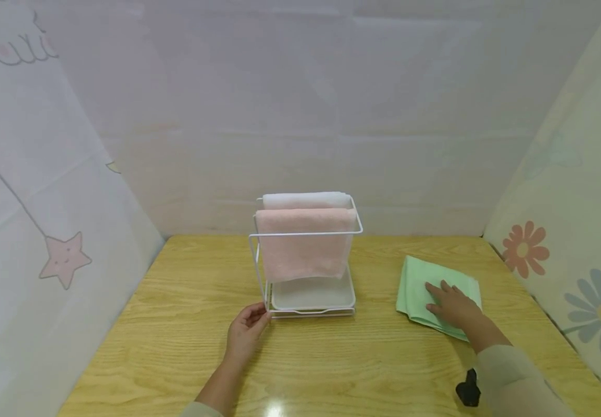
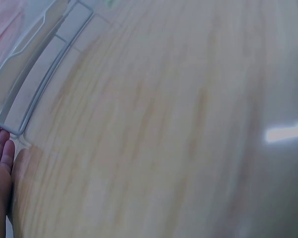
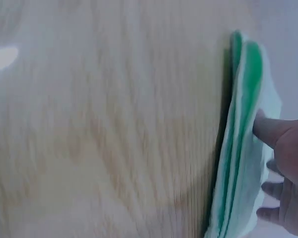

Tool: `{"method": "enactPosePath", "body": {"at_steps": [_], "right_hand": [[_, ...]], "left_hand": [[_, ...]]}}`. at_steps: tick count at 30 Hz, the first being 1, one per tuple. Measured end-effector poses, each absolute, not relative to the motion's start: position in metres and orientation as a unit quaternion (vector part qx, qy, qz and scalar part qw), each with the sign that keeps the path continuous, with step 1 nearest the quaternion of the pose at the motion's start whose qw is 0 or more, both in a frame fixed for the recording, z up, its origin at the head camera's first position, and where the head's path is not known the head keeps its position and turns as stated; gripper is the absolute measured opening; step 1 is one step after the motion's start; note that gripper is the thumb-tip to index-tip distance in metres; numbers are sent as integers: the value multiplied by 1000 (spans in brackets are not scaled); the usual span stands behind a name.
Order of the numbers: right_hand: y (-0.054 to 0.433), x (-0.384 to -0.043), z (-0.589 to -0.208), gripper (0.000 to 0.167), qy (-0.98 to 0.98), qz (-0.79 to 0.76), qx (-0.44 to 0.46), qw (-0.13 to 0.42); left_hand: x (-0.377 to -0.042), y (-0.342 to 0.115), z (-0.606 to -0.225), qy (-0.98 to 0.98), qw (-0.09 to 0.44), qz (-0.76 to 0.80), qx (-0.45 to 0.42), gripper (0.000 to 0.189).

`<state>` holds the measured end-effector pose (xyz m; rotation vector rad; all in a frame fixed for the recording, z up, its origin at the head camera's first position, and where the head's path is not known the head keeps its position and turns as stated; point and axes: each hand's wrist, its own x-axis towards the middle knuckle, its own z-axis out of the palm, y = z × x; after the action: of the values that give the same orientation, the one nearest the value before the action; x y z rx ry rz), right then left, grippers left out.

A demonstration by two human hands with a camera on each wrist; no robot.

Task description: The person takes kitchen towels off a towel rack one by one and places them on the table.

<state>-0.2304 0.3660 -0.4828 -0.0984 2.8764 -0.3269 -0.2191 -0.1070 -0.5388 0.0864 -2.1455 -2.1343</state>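
A white wire towel rack [image 1: 306, 234] stands upright on the table, with a pale pink towel [image 1: 306, 249] draped over its front bar. Behind it hangs a second towel [image 1: 306, 200], white along the top and pink below. My left hand [image 1: 245, 333] holds the rack's front left bottom corner between thumb and fingers. In the left wrist view, its fingertips [image 2: 1, 144] are right at the wire corner. On the right lies a folded light green towel [image 1: 417, 278], and my right hand [image 1: 454, 307] rests on top of it with fingers spread. The right wrist view shows the towel's stacked folded edges [image 3: 233, 148].
A white tray [image 1: 311, 292] sits in the rack's base. Close to my right sleeve there is a small black object [image 1: 468, 389]. The wooden table [image 1: 175, 341] is bordered by a white cloth backdrop [image 1: 300, 116] behind and printed cloth [image 1: 592, 231] at the sides.
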Motion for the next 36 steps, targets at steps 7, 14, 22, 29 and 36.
{"method": "enactPosePath", "body": {"at_steps": [7,14,22,29,36], "right_hand": [[340,-221,-483,78,974,-198,39,106],[289,-197,-482,89,970,-204,59,116],[258,-189,-493,95,967,-202,92,123],[261,-190,-501,92,973,-186,80,111],[297,-204,-510,90,982,-160,53,87]], "left_hand": [[-220,-108,-542,-715,65,-695,29,31],[-222,-108,-542,-717,55,-694,37,32],[-221,-106,-540,-713,59,-698,35,33],[-220,-106,-542,-715,61,-695,29,33],[-220,-107,-542,-715,70,-695,27,32]]}}
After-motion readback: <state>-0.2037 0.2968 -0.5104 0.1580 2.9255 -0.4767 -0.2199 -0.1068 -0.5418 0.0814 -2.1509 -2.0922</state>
